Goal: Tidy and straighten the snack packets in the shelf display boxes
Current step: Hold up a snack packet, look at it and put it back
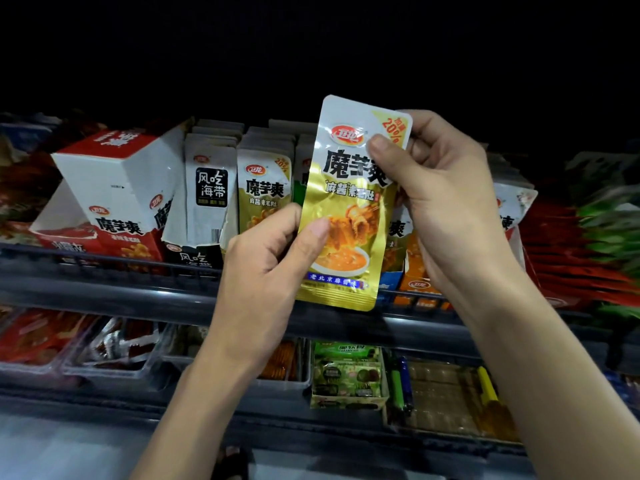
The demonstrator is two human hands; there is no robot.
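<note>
The gold packet (349,209) is held upright before the upper shelf's front rail (104,271); the left hand (266,258) pinches its lower left edge and the right hand (446,202) pinches its top right corner. It hides part of the boxes behind, where more gold packets (263,192) stand beside grey packets (209,192) and a tilted red box (117,181). On the lower shelf a green carton (346,375) sits beside lighters (401,386).
</note>
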